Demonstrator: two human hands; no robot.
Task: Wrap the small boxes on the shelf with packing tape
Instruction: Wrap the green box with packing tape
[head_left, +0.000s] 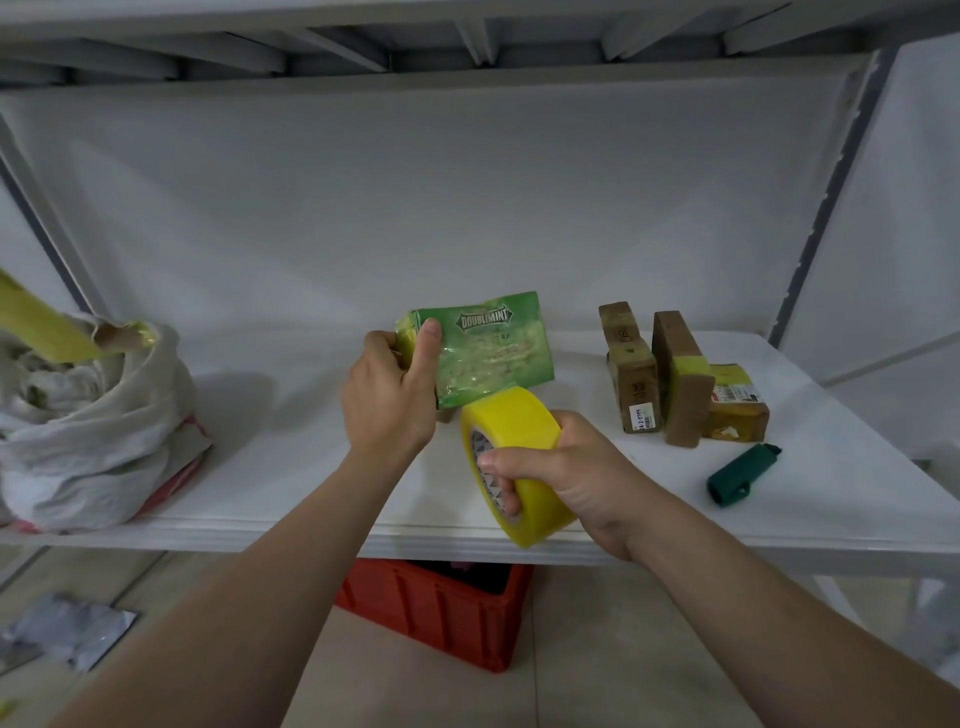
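My left hand (388, 395) grips a green Doublemint box (488, 348) by its left end and holds it tilted above the white shelf (291, 467). The box looks glossy, with tape over its face. My right hand (558, 467) holds a yellow roll of packing tape (511, 415) just below and to the right of the box, with fingers through the core. The roll's top touches the box's lower edge. Three brown small boxes (675, 379) with yellow tape bands stand at the right of the shelf.
A dark green cutter (740, 475) lies on the shelf near the right front edge. A white sack (88, 431) with yellowish scraps sits at the left. A red crate (441, 613) stands on the floor under the shelf. Grey shelf uprights frame both sides.
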